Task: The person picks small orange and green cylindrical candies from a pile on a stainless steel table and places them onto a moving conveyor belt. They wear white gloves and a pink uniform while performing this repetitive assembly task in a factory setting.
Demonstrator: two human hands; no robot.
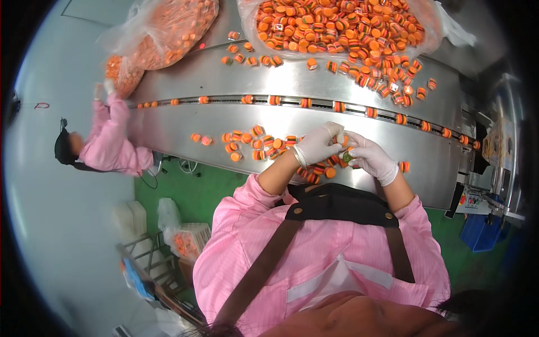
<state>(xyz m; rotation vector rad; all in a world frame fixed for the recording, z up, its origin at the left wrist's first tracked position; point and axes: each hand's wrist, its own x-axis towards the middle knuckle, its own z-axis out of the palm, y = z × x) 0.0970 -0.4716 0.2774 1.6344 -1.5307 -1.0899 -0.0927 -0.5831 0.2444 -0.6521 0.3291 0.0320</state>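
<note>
My left hand (318, 147) and my right hand (373, 158), both in thin white gloves, meet above the near side of a steel table (236, 119). Their fingers are bent inward and closed around small burger-shaped candies (347, 155), with orange and green showing between the fingertips. The fingers partly cover these pieces. Right below the hands lies a cluster of the same orange, red and green candies (330, 172). More loose candies (246, 137) are spread to the left of my left hand, and one candy (404, 167) sits beside my right wrist.
A narrow conveyor channel (320, 104) carries spaced candies across the table toward a machine (499, 149) at right. Beyond it, an open clear bag (337, 31) spills candies. At far left a co-worker (115, 137) in pink reaches to another filled bag (174, 33). A blue bin (481, 231) stands lower right.
</note>
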